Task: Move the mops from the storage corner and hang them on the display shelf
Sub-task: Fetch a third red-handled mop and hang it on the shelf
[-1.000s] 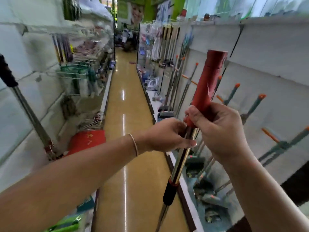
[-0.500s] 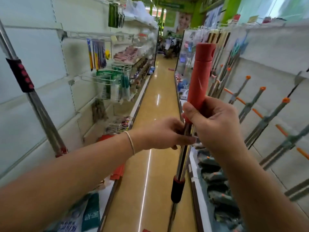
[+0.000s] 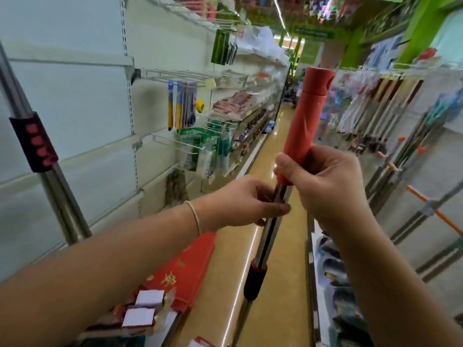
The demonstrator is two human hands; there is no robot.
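At the far left a second mop pole [image 3: 47,186] with a dark, red-dotted sleeve leans against the pale shelving, and further along that shelf packets hang from wire hooks [image 3: 200,149]. In mid-aisle the left hand [image 3: 240,204] has its fingers curled round the steel shaft of the mop [image 3: 270,221], which stands nearly upright over the shiny floor [image 3: 275,151]. Just above, the right hand [image 3: 325,186] grips the bottom of its red handle [image 3: 308,116]; to the right, hung mops [image 3: 426,209] slant across the display shelf.
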